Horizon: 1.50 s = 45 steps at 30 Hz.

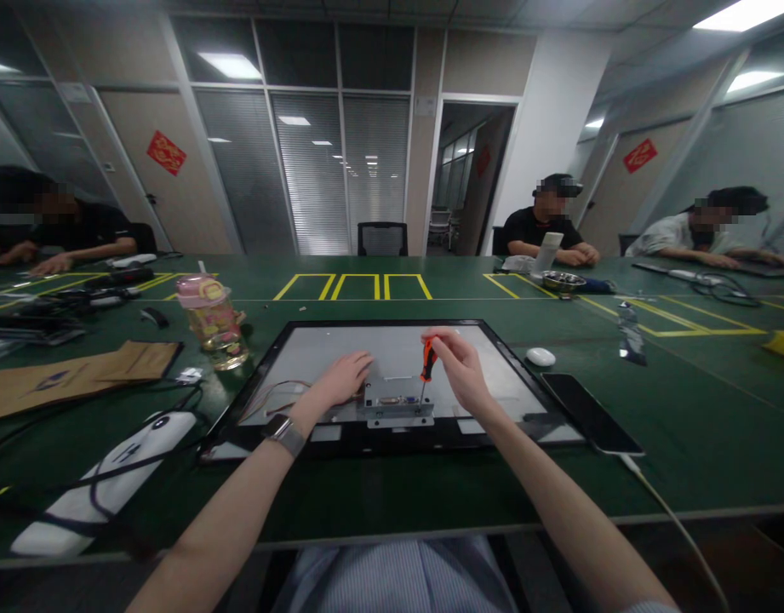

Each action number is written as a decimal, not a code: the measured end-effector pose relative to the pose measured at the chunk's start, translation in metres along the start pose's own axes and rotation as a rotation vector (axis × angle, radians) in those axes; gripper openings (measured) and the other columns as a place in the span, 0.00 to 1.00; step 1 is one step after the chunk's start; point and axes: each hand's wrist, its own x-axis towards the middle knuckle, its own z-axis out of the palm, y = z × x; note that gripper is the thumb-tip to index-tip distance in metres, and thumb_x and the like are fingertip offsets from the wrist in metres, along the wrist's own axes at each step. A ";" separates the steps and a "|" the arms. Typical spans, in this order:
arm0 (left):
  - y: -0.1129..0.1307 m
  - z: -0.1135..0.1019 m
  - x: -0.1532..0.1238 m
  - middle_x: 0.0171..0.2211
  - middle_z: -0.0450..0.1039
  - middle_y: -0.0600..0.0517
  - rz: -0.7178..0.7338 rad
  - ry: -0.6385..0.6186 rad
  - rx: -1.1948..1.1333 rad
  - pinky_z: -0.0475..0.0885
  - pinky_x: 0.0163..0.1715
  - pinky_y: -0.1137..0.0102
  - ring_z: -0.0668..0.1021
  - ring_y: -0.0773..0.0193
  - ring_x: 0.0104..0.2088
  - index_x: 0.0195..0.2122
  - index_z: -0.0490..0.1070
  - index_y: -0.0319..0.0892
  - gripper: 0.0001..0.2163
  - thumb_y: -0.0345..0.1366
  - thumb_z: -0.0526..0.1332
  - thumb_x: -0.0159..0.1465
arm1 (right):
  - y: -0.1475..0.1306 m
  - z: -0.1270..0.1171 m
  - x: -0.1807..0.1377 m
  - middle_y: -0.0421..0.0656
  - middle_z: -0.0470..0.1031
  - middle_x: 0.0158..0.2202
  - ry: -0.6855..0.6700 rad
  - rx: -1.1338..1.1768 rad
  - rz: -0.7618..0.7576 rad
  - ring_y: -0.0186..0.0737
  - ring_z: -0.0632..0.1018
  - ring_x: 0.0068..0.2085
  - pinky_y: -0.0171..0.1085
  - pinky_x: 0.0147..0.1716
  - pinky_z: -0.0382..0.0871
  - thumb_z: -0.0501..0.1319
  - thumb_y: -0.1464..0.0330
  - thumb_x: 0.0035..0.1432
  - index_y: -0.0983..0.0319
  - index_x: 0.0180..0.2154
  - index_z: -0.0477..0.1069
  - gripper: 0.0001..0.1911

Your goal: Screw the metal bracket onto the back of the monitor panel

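Note:
A flat screen panel (328,345) with a black frame lies on the table in front of me. Near its front edge sits a grey metal bracket box (397,410) with ports along its side. My right hand (463,370) grips the top of an orange and black screwdriver (428,359), which stands nearly upright with its tip down at the right end of the box. My left hand (346,377) rests with fingers stretched out at the box's left side, over the panel. Thin wires (273,393) run across the panel left of the box.
To the left stand a pink-lidded bottle (213,319), a paper bag (78,375) and a white power strip (111,481) with black cables. On the right lie a phone (592,413) on a cable and a white earbud case (540,357). Several people sit across the table (704,426).

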 end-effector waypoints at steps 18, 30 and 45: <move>0.064 -0.062 -0.028 0.45 0.74 0.40 0.368 0.385 0.526 0.67 0.47 0.58 0.75 0.54 0.45 0.48 0.70 0.36 0.16 0.25 0.45 0.68 | -0.002 0.003 0.002 0.41 0.76 0.34 0.047 0.323 0.204 0.39 0.76 0.38 0.43 0.45 0.70 0.65 0.59 0.55 0.56 0.37 0.77 0.10; 0.077 -0.061 -0.032 0.29 0.72 0.51 0.699 0.775 0.743 0.67 0.35 0.66 0.73 0.64 0.30 0.34 0.69 0.37 0.05 0.24 0.56 0.65 | -0.004 0.003 0.003 0.40 0.75 0.33 0.107 0.276 0.243 0.39 0.74 0.37 0.41 0.44 0.70 0.68 0.59 0.50 0.56 0.37 0.77 0.13; 0.061 -0.056 -0.025 0.32 0.72 0.47 0.469 0.514 0.652 0.66 0.42 0.61 0.73 0.58 0.35 0.35 0.70 0.38 0.07 0.25 0.54 0.65 | -0.007 0.003 0.002 0.40 0.75 0.32 0.056 0.272 0.270 0.38 0.75 0.35 0.40 0.41 0.68 0.67 0.59 0.51 0.57 0.40 0.75 0.14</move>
